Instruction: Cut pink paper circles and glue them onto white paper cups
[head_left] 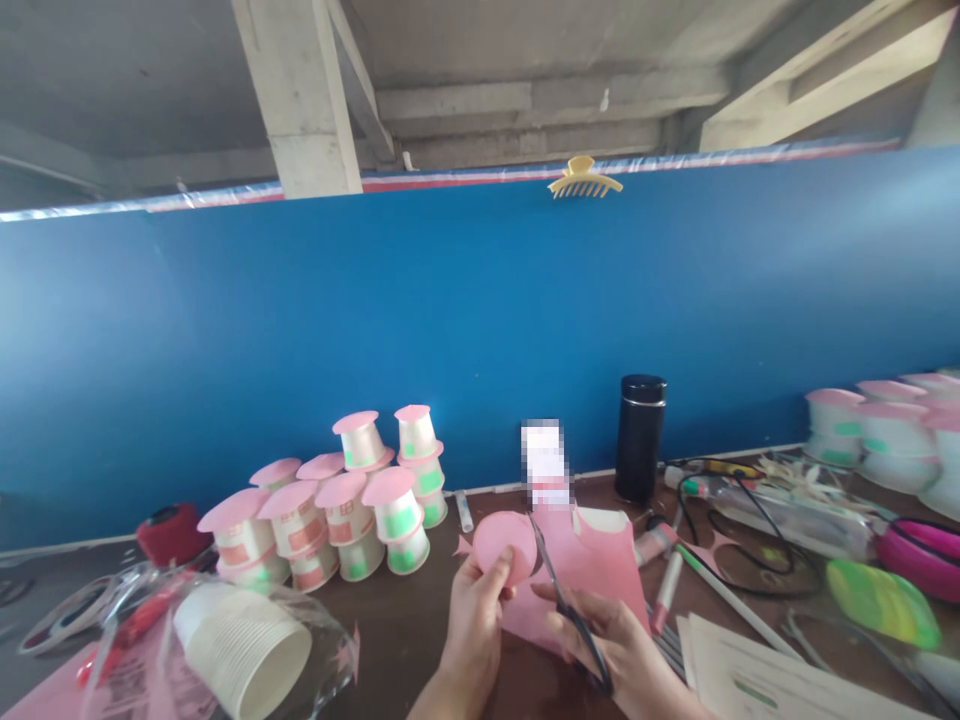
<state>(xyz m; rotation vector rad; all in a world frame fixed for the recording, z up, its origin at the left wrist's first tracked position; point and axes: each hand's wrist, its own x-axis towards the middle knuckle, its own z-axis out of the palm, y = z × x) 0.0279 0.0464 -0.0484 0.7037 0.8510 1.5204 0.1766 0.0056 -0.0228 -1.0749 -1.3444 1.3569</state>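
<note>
My left hand (474,612) pinches a pink paper circle (504,545) at its lower edge and holds it up over the table. My right hand (609,640) grips black-handled scissors (564,598), blades pointing up and away beside the circle's right rim. Under both hands lies a larger pink paper sheet (596,565) with cut edges.
Stacked paper cups with pink lids (341,505) stand at the back left; a sleeve of plain cups in plastic (244,650) lies at front left. A black flask (640,437), pens, cables, a glue gun and more lidded cups (885,430) crowd the right. A blue partition rises behind.
</note>
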